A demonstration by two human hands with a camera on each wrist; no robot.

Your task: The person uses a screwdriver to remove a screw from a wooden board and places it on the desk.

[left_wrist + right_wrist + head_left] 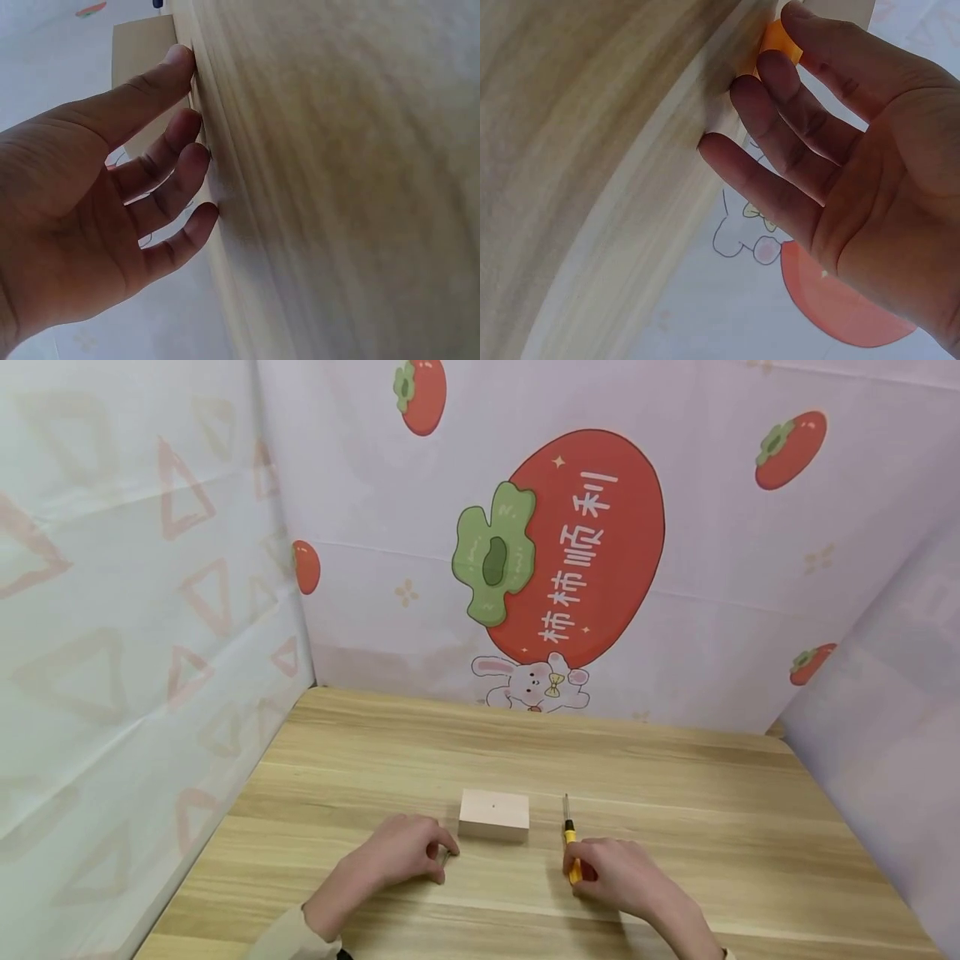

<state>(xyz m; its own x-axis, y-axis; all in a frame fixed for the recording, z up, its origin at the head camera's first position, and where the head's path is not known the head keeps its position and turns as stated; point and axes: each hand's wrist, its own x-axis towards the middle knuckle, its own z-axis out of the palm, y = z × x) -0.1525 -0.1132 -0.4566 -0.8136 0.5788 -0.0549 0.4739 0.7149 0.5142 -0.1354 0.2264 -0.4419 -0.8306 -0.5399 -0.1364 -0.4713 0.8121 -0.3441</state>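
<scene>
In the head view a pale wooden block [493, 815] with a small dark dot on its top lies on the table between the hands. My left hand [401, 852] is at its near left corner, thumb and forefinger around a small thin metal screw [445, 858]; its details are too small to tell. The left wrist view has the fingertips down at the tabletop, and the screw is hidden there. To the right of the block lies a screwdriver [569, 831] with a yellow and black handle, its tip pointing away. My right hand [618, 872] pinches its handle near the rear end.
The wood-grain table [390, 743] extends around the block. A white cloth [360, 610] printed with red fruit and a rabbit hangs at the back edge, and further cloth panels [97, 693] stand at the left and right sides.
</scene>
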